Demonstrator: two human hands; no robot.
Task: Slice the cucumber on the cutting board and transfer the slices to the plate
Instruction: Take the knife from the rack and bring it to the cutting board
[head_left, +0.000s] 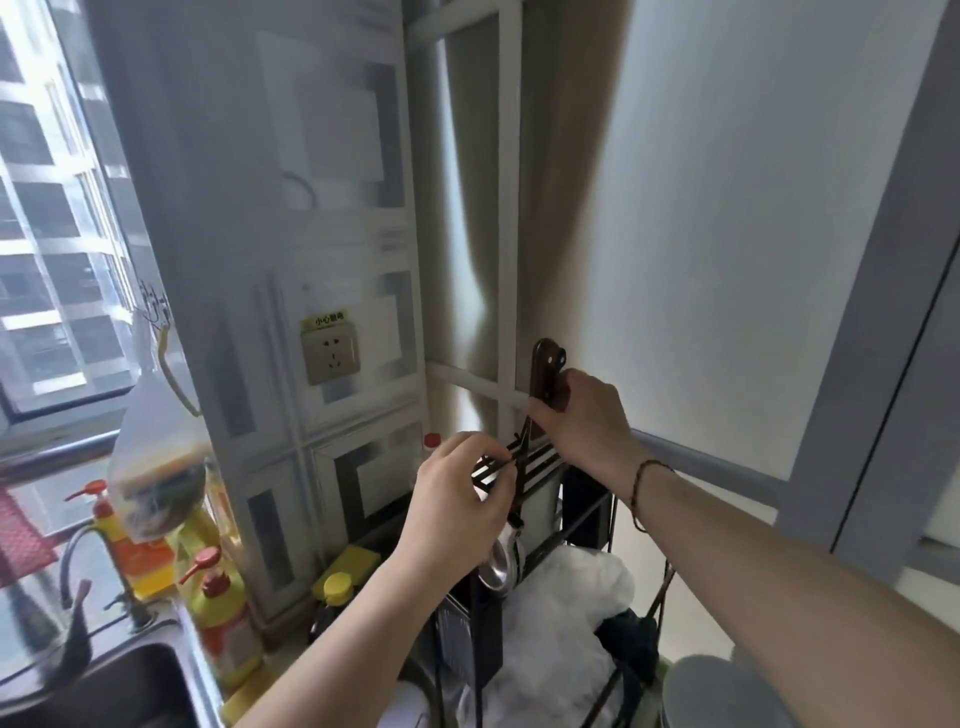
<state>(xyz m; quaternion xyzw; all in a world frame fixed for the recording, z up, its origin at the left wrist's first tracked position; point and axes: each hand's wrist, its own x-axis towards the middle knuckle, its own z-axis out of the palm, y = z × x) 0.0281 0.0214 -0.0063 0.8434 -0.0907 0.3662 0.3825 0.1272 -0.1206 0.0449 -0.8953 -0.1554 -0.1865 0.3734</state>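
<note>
The right hand (582, 415) curls around the dark wooden, riveted handle of a knife (546, 374), which stands upright with its blade down in a black slotted metal rack (519, 467). At nine o'clock of it, the left hand (457, 499) pinches a thin bar of that rack. No cucumber, board or plate is in view. Glossy yellow pump bottles (223, 618) stand at eight o'clock beside a steel sink (156, 670).

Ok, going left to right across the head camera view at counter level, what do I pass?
Sink faucet → orange pump bottle → red-capped yellow bottle → yellow-capped dark bottle → left hand → knife handle in the right hand.
</note>
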